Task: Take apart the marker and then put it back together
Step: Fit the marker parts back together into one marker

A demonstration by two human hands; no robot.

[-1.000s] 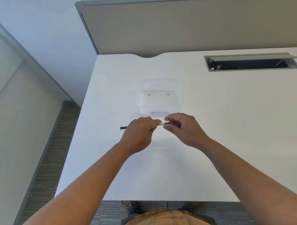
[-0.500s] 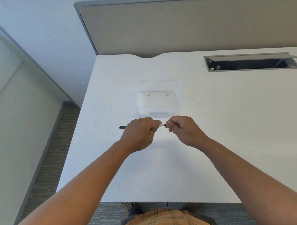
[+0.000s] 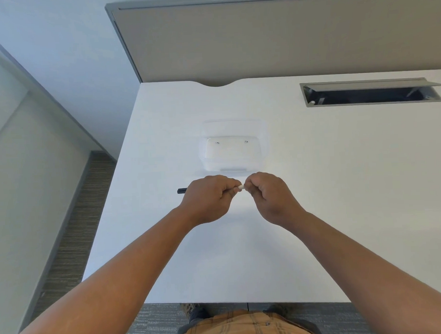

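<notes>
A thin marker (image 3: 182, 191) lies level above the white desk (image 3: 341, 186), held between both hands. Its black end sticks out to the left of my left hand (image 3: 209, 197), which is closed around the barrel. A short white stretch of the marker shows between the two hands. My right hand (image 3: 268, 192) is closed on the marker's right end, which the fingers hide. The two hands nearly touch.
A clear plastic box (image 3: 232, 151) stands on the desk just beyond the hands. A cable slot with a raised flap (image 3: 370, 93) is at the back right. A grey partition (image 3: 284, 37) runs behind the desk. The desk's left edge drops to carpet.
My right hand has moved left toward my left hand and closed tighter, so the white gap of marker between them has shrunk. The left hand has stayed in place.
</notes>
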